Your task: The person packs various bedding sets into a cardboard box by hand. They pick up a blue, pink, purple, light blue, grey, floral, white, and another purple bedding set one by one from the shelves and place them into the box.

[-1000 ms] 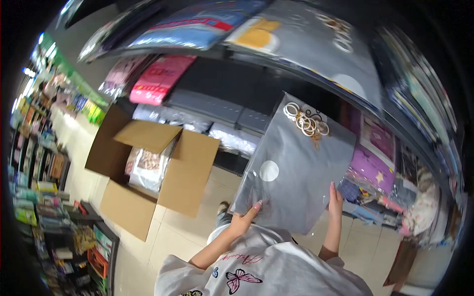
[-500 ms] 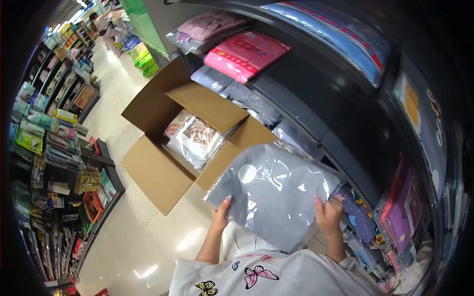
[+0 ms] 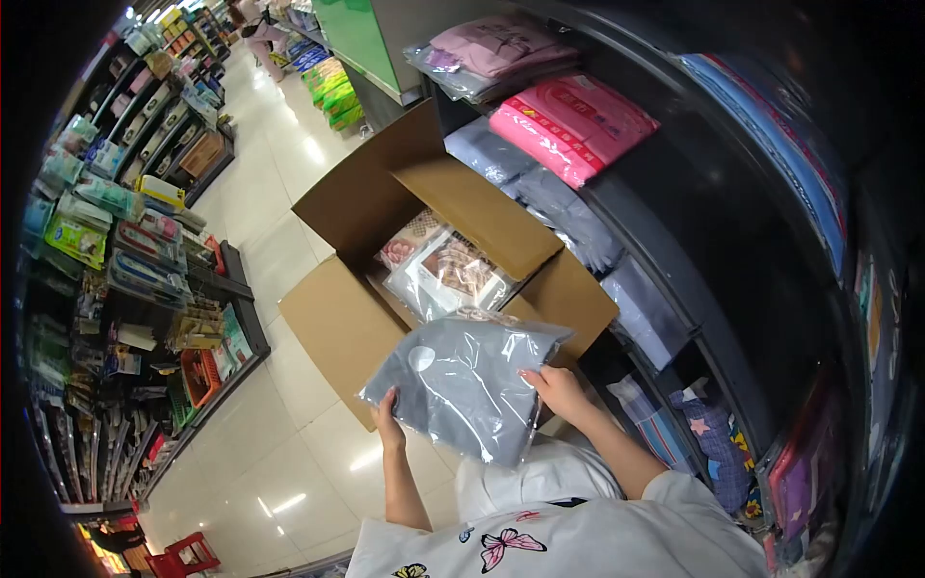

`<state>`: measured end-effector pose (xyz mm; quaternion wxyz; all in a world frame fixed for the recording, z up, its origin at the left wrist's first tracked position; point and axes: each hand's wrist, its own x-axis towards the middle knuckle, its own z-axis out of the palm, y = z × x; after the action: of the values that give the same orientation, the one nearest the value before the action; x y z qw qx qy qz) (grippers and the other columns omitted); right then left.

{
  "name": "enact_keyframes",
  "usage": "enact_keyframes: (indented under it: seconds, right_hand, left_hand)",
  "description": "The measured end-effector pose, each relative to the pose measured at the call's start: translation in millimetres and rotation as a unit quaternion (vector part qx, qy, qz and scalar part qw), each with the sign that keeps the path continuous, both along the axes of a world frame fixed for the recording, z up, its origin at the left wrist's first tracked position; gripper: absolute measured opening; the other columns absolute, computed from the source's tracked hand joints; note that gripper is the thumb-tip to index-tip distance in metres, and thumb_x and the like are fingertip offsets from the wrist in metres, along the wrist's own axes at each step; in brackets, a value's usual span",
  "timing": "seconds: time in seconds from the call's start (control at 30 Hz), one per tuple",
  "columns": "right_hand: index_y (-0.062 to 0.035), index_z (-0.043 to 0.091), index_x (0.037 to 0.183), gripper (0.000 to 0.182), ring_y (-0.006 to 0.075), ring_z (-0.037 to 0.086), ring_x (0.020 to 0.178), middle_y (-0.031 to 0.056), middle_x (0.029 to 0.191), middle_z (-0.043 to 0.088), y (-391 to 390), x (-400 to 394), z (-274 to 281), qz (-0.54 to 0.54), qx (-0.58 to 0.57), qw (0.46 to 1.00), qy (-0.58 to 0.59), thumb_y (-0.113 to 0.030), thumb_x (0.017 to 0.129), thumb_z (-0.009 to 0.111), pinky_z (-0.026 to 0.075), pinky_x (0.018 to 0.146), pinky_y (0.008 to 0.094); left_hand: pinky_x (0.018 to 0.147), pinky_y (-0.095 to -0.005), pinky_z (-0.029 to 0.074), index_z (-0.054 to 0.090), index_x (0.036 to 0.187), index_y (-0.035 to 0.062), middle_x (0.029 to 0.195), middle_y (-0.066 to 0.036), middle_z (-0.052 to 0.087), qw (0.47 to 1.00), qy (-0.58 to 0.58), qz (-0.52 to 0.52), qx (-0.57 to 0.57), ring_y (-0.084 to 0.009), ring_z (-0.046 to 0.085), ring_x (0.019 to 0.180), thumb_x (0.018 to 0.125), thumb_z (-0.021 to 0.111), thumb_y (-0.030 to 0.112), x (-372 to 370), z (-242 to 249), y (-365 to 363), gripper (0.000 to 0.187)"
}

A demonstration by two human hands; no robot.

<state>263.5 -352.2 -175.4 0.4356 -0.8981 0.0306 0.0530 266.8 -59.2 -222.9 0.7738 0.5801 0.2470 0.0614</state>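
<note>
Between both hands I hold a grey fabric item in a clear plastic bag, with a round white sticker near its upper left. My left hand grips the bag's left edge, thumb on top. At the opposite edge, my right hand is closed on the plastic, thumb over the front. The bag sags between them and overlaps the near side of an open cardboard box. Inside the box lie clear-wrapped packs with a brown and white pattern.
Dark shelves on the right carry a pink pack, pale pink packs and grey-blue packs. A crowded goods rack lines the left of the tiled aisle. Far down the aisle is a person.
The bagged grey item has moved left and closer to the box, now overlapping its near flap. My hands have come nearer together, and the view has shifted.
</note>
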Motion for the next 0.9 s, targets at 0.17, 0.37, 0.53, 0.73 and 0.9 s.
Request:
enact_keyframes:
  seconds: [0.17, 0.37, 0.53, 0.73, 0.9]
  right_hand:
    - [-0.0006, 0.052, 0.073, 0.039, 0.0154, 0.052, 0.047, 0.0101, 0.048, 0.048, 17, 15, -72, -0.114, 0.318, 0.879, 0.337, -0.038, 0.081, 0.047, 0.042, 0.046, 0.0280]
    - [-0.0034, 0.044, 0.091, 0.036, 0.0163, 0.053, 0.048, 0.0075, 0.063, 0.053, 24, 60, -127, -0.229, 0.433, 0.808, 0.329, -0.038, 0.082, 0.046, 0.045, 0.045, 0.0262]
    - [-0.0026, 0.042, 0.099, 0.032, 0.0199, 0.057, 0.075, 0.0107, 0.089, 0.054, 21, 108, -126, -0.174, 0.496, 0.808, 0.268, -0.032, 0.084, 0.043, 0.046, 0.064, 0.0284]
    - [-0.0048, 0.039, 0.107, 0.033, 0.0195, 0.054, 0.085, 0.0079, 0.100, 0.050, 27, 122, -101, -0.136, 0.476, 0.826, 0.269, -0.027, 0.083, 0.045, 0.044, 0.070, 0.0291]
    - [-0.0070, 0.050, 0.099, 0.028, 0.0132, 0.052, 0.081, 0.0033, 0.087, 0.056, -7, 81, -127, -0.055, 0.252, 0.922, 0.289, -0.029, 0.083, 0.045, 0.043, 0.065, 0.0262]
  left_hand:
    - [0.071, -0.0264, 0.038, 0.052, 0.103, 0.0051, 0.089, -0.002, 0.057, 0.981, 0.195, 0.021, -0.009, -0.0142, 0.052, 0.080, 0.075, 0.045, 0.040, 26, -31, -1, 0.044]
    - [0.076, -0.0341, 0.040, 0.046, 0.104, 0.0128, 0.093, -0.005, 0.051, 0.957, 0.181, -0.092, -0.205, -0.0173, 0.048, 0.089, 0.080, 0.042, 0.040, 26, -65, -36, 0.036]
    - [0.073, -0.0296, 0.043, 0.041, 0.109, 0.0090, 0.104, -0.004, 0.049, 0.885, 0.256, -0.268, -0.281, -0.0162, 0.051, 0.091, 0.081, 0.046, 0.034, 17, -73, -60, 0.038]
    - [0.056, -0.0273, 0.042, 0.031, 0.112, 0.0060, 0.090, -0.007, 0.052, 0.926, 0.224, -0.272, -0.138, -0.0153, 0.055, 0.071, 0.076, 0.058, 0.027, 55, -103, -78, 0.050]
    - [0.044, -0.0236, 0.042, 0.033, 0.105, 0.0049, 0.062, -0.002, 0.046, 0.956, 0.129, -0.256, 0.070, -0.0110, 0.046, 0.049, 0.074, 0.061, 0.015, 99, -122, -74, 0.043]
